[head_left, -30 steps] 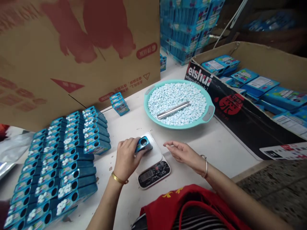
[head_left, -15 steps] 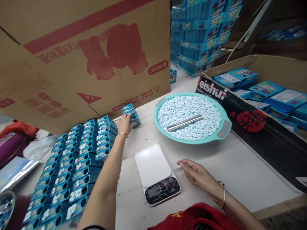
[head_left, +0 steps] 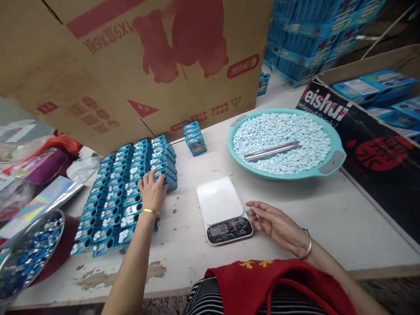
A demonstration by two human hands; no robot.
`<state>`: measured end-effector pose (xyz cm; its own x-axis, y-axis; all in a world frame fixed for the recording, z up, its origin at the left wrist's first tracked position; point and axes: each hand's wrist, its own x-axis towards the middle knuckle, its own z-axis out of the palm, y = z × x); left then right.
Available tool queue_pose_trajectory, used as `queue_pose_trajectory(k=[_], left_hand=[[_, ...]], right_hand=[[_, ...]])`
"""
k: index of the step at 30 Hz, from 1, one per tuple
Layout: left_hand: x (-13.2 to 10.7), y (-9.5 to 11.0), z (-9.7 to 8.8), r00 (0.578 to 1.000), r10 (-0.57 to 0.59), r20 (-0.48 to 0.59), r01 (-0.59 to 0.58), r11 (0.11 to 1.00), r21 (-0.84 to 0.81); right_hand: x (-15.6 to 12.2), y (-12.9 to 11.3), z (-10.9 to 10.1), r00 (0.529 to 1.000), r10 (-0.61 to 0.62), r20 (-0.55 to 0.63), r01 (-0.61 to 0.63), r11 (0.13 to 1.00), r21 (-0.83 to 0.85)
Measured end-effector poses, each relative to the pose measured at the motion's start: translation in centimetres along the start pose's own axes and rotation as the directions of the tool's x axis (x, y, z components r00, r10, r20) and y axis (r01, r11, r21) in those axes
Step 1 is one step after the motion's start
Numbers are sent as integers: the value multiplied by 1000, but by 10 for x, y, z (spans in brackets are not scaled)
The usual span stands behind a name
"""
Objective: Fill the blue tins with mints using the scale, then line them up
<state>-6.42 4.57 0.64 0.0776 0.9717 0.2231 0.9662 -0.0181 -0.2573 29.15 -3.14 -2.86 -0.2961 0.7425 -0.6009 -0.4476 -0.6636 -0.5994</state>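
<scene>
My left hand [head_left: 152, 190] reaches over the rows of blue boxes [head_left: 114, 199], its fingers bent down around a blue box [head_left: 171, 179] at the near end of the right-hand row. White tablets lie on many box tops, beside dark round holes. My right hand [head_left: 277, 225] hovers at the right edge of a white digital scale [head_left: 220, 201], its fingers loosely curled and apart, with no object clearly visible in them. The scale's platform is bare. Behind it, a turquoise basin [head_left: 285, 175] holds pale blue tablets, with a metal tube [head_left: 272, 151] lying on them.
A small group of blue boxes [head_left: 196, 139] stands before a large cardboard carton [head_left: 108, 83]. At the right is a black-sided carton [head_left: 370, 148] of blue packs; wrapped stacks [head_left: 305, 43] rise behind. A metal bowl [head_left: 33, 249] of shiny blue-and-silver pieces stands at left.
My left hand has left the small group of boxes and come toward me to the right-hand row. My right hand has come closer to the scale. The view has shifted.
</scene>
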Motion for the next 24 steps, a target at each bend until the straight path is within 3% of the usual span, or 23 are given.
queue_pose_trajectory(k=[3,6,11,15,18,20,22,24], left_hand=[[1,4,6,1000,-9,19,9,999,35],[0,10,-3,999,38,24,-39,999,26],[-1,45,-53,967,251,-40,-254,955,-155],[6,97,-82,875,483,33,-456,844,-282],[11,131,-81,796,595,111,-551,788,-275],[14,143,-78,773,618,141,-570,775,-273],[18,143,-77,774,622,115,-564,761,-321],[20,131,-79,812,584,17,-523,740,-423]], right_hand=[[-3,1,0,1000,5,1,-5,998,67],[-9,3,-7,999,-23,-32,24,998,57],[-16,5,-16,997,-57,-52,55,998,-44],[-15,1,-13,996,-71,-51,65,993,-99],[-16,-1,-11,997,-62,-41,56,989,-138],[-17,-2,-12,999,-51,-17,47,982,-184],[-19,-4,-13,999,-45,11,47,968,-246],[-20,-10,-11,997,-62,34,70,941,-330]])
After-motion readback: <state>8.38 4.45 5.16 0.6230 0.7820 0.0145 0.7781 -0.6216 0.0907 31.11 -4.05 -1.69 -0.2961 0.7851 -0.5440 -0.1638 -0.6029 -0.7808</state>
